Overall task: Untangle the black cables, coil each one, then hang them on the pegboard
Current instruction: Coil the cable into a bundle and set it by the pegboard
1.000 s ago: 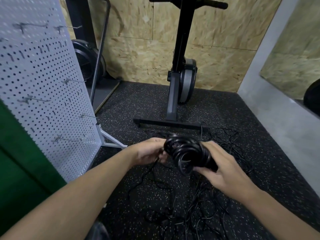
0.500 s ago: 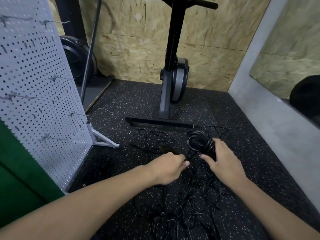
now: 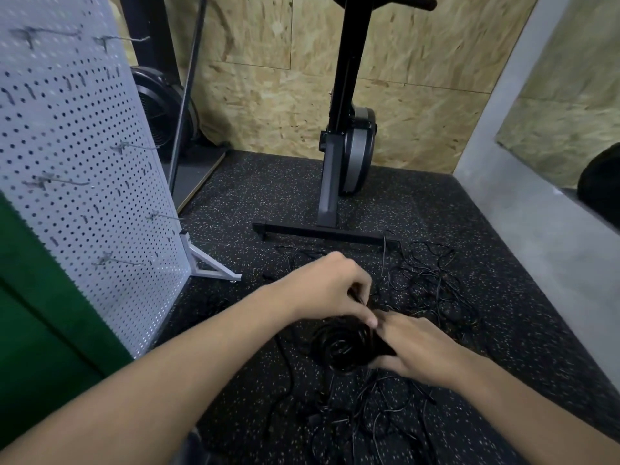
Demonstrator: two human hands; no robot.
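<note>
A coiled black cable [image 3: 342, 347] sits low over the speckled floor, and my right hand [image 3: 419, 350] grips its right side. My left hand [image 3: 332, 290] is just above the coil, its fingers pinching a thin black cable strand near the coil's top. A loose tangle of black cables [image 3: 426, 280] lies spread on the floor behind and below my hands. The white pegboard [image 3: 77, 162] stands at the left with several bare metal hooks.
An exercise machine [image 3: 349, 142] stands on a black base bar just beyond the cables. A fan-like machine [image 3: 157, 109] sits behind the pegboard. A green panel [image 3: 30, 313] is at the far left, a grey wall [image 3: 536, 213] at the right.
The coil has come down and nearer to me in my right hand. My left hand has moved from the floor cables up to the top of the coil.
</note>
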